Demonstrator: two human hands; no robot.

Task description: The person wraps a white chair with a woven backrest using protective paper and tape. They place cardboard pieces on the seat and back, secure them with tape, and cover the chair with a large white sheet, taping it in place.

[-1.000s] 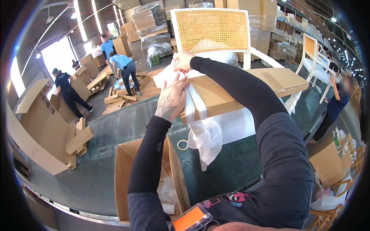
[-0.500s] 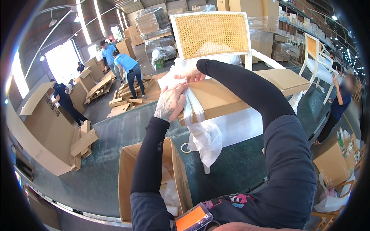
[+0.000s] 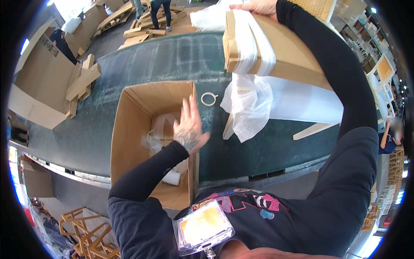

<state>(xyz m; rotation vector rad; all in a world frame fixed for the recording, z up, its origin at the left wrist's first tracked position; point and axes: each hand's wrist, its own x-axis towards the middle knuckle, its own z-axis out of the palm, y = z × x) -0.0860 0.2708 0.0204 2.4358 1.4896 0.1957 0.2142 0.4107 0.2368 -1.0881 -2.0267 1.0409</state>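
My left hand (image 3: 189, 127), fingers stretched and empty, hovers over the right side of an open cardboard box (image 3: 118, 129). Inside that box lie clear plastic scraps and a small white roll (image 3: 171, 178). Up at the top, my right hand (image 3: 258, 7) rests on a flat cardboard piece (image 3: 297, 47) laid over a white chair, thumb extended and fingertips partly hidden. White foam strips (image 3: 246, 43) wrap the cardboard's left end. Below them hangs a bunched white foam sheet (image 3: 250, 105) around a chair leg. The chair's woven cane back (image 3: 317, 7) shows beyond my right arm.
A tape roll (image 3: 203, 99) lies on the dark green table (image 3: 159, 64) between box and chair. Far left stands a large opened carton (image 3: 39, 86) with cardboard pieces. Behind are co-workers' legs (image 3: 160, 15); a person (image 3: 390, 138) is at the right. Wooden frames (image 3: 86, 231) stand lower left.
My left hand has left the foam strips and moved down and left to the box. My right hand stays at the cardboard. The view has tilted downward.
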